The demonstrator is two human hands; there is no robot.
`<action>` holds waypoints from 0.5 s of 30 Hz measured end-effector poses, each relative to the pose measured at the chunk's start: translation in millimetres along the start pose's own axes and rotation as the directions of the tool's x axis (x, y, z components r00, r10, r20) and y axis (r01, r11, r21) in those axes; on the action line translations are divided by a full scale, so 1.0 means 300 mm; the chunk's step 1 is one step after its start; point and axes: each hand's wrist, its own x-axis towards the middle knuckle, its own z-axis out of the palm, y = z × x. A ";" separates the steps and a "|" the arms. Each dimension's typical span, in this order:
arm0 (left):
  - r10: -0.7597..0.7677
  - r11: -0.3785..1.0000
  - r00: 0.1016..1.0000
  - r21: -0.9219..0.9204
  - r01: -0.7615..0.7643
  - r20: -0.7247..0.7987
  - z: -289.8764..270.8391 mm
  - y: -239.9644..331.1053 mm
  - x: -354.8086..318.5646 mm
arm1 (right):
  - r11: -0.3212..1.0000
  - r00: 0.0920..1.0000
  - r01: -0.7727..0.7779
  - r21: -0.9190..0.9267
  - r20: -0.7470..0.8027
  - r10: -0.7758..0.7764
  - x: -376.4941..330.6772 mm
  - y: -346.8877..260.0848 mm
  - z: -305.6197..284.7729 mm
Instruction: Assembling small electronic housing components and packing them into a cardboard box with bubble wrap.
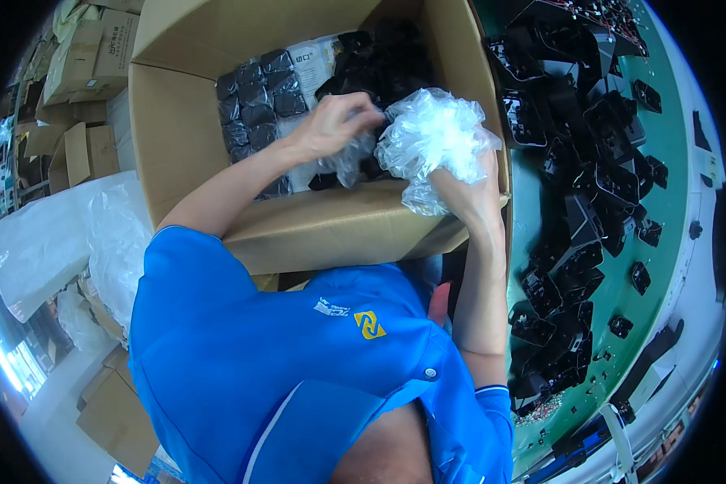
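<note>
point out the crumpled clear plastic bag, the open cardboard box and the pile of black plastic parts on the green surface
crumpled clear plastic bag (434,133), head view, on its bunched middle
open cardboard box (343,226), head view, on its near flap
black plastic parts (577,218), head view, on the middle of the pile

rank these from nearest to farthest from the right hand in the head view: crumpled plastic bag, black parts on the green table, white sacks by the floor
1. crumpled plastic bag: gripped in the right hand, over the open carton's edge.
2. black parts on the green table: spread just to the right of that hand.
3. white sacks: far left, beyond the carton.
</note>
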 end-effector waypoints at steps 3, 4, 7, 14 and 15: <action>-0.009 0.997 1.000 -0.078 0.008 -0.008 -0.012 0.034 0.014 | 1.000 1.000 0.000 0.021 0.003 0.000 0.005 0.011 -0.002; -0.073 0.997 0.997 -0.001 0.073 -0.015 -0.020 0.008 0.027 | 0.999 0.999 0.035 -0.007 -0.006 -0.035 0.011 0.035 0.001; -0.189 0.934 0.978 0.293 0.206 -0.085 -0.066 -0.160 0.065 | 0.993 0.994 0.104 -0.062 -0.023 -0.106 0.021 0.062 0.000; -0.117 0.620 0.988 0.770 0.149 -0.096 -0.098 -0.659 -0.014 | 0.987 0.999 0.048 -0.156 0.010 -0.047 0.042 0.065 0.001; -0.081 0.554 0.995 0.827 0.092 -0.056 -0.090 -0.681 -0.014 | 0.985 0.998 0.069 -0.161 0.026 -0.066 0.045 0.071 -0.002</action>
